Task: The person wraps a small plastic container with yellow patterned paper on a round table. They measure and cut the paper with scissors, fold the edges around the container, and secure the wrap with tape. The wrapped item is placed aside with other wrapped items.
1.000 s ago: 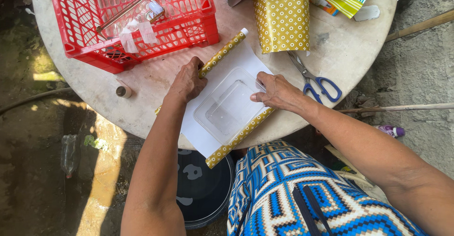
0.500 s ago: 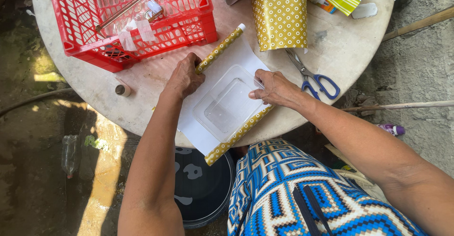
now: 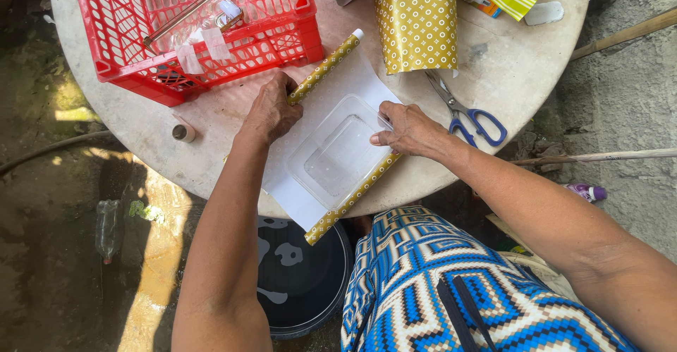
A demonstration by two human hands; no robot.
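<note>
A sheet of gold patterned wrapping paper (image 3: 331, 88) lies white side up on the round table (image 3: 493, 77), both of its long edges curled into rolls. A clear plastic box (image 3: 338, 155) rests on its middle. My left hand (image 3: 271, 112) presses down on the left roll. My right hand (image 3: 405, 130) lies on the right edge of the box and the right roll, fingers flat.
A red plastic basket (image 3: 204, 28) stands at the table's back left. Another gold paper piece (image 3: 416, 17) and blue-handled scissors (image 3: 469, 116) lie to the right. A small tape roll (image 3: 183, 133) sits at the left. A dark bucket (image 3: 303, 274) stands under the table.
My left hand has slid slightly along the left roll. The right hand has stayed on the box edge. The camera view has shifted a little.
</note>
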